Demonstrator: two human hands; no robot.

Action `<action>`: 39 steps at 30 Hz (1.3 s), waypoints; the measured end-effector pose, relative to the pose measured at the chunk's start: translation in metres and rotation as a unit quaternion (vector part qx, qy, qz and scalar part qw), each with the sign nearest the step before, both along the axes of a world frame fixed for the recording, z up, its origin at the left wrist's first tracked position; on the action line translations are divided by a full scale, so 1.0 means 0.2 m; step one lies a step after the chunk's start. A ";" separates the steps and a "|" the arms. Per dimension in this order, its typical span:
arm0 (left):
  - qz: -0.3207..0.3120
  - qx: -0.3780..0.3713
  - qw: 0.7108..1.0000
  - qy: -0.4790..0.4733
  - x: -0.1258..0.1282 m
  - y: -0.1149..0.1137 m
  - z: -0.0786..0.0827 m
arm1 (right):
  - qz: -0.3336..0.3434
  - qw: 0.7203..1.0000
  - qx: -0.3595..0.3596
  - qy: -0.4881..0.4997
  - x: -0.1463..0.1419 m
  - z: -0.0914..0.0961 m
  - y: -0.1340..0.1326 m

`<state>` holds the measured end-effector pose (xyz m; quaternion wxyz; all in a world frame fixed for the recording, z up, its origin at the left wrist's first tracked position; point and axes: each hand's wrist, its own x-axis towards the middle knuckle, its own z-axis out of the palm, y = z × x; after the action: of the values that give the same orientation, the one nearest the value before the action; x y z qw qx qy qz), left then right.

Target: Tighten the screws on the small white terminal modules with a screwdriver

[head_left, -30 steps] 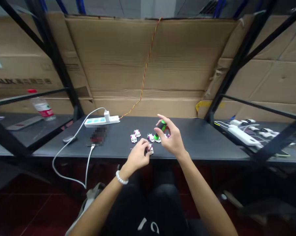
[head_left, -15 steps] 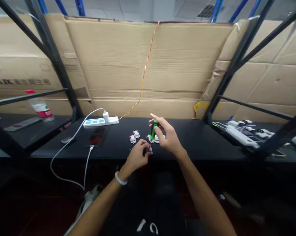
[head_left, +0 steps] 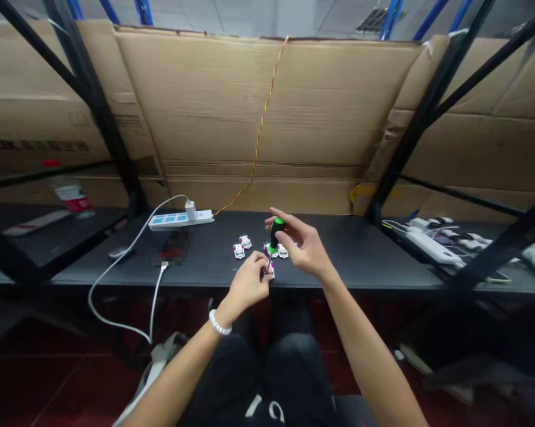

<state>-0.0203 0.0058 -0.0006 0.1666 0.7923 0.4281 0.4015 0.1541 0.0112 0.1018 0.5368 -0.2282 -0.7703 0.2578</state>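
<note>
My right hand (head_left: 303, 249) grips a small screwdriver with a black and green handle (head_left: 274, 234), held nearly upright with its tip pointing down. My left hand (head_left: 248, 283) pinches a small white and pink part (head_left: 270, 271) at the front edge of the black table (head_left: 360, 261), right under the screwdriver tip. Several more white and pink parts (head_left: 239, 250) lie on the table just behind my hands. A white bead bracelet (head_left: 218, 323) sits on my left wrist.
A white power strip (head_left: 174, 219) with a charger and white cable (head_left: 116, 267) lies at the back left, beside a dark phone (head_left: 172, 254). Another power strip and cables (head_left: 432, 243) lie at the right. Cardboard (head_left: 267, 118) walls the back. Black shelf struts (head_left: 410, 118) cross both sides.
My right hand has shifted left and brought the screwdriver more upright over the part held by my left hand. The view has tilted slightly.
</note>
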 end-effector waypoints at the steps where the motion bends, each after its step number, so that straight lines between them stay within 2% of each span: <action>1: 0.002 0.000 1.000 0.002 0.00 0.00 0.00 | -0.028 1.000 0.015 0.001 0.00 0.00 0.00; 3: 0.006 0.003 1.000 0.003 0.00 0.00 0.00 | -0.094 0.994 0.053 -0.008 -0.01 0.01 0.00; 5: 0.009 0.006 1.000 0.004 0.01 0.00 -0.01 | -0.126 0.989 0.078 -0.025 -0.01 0.01 0.00; 7: 0.010 0.009 1.000 0.002 0.01 0.00 -0.01 | -0.099 0.992 0.069 -0.025 -0.02 0.01 -0.01; 9: 0.008 0.010 1.000 0.003 0.01 0.00 -0.01 | -0.039 0.999 0.034 -0.008 -0.03 -0.01 -0.01; 11: 0.012 0.014 1.000 0.007 0.01 -0.01 -0.01 | -0.029 0.999 0.016 0.013 -0.04 -0.01 0.00; 14: 0.016 0.020 1.000 0.011 0.01 -0.01 0.00 | -0.123 0.991 0.058 0.011 -0.05 -0.01 0.00; 16: 0.017 0.020 1.000 0.013 0.01 -0.02 0.00 | -0.159 0.983 0.089 -0.006 -0.05 0.00 -0.01; 21: 0.021 0.019 0.999 0.022 0.01 -0.02 -0.01 | -0.066 0.996 0.060 -0.013 -0.03 -0.01 -0.02; 26: 0.020 0.021 1.000 0.013 0.02 -0.02 0.00 | -0.155 0.982 0.105 -0.027 -0.02 0.00 -0.02; 31: 0.023 0.017 0.999 0.023 0.02 -0.03 0.00 | -0.070 0.993 0.077 -0.047 -0.01 0.03 -0.04; 33: 0.023 0.019 0.999 0.022 0.02 -0.03 0.00 | -0.093 0.991 0.084 -0.038 -0.01 0.02 -0.04; 36: 0.022 0.026 0.999 0.015 0.02 -0.03 0.01 | -0.169 0.976 0.127 -0.050 -0.02 0.01 -0.03; 37: 0.024 0.026 0.999 0.014 0.02 -0.03 0.01 | -0.173 0.974 0.132 -0.058 -0.02 0.01 -0.02; 39: 0.025 0.025 0.999 0.017 0.02 -0.03 0.01 | -0.140 0.981 0.118 -0.070 -0.01 0.01 -0.02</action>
<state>-0.0161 -0.0003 0.0010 0.1291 0.7922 0.4400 0.4026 0.1520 0.0079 0.1034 0.5359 -0.2856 -0.7913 0.0708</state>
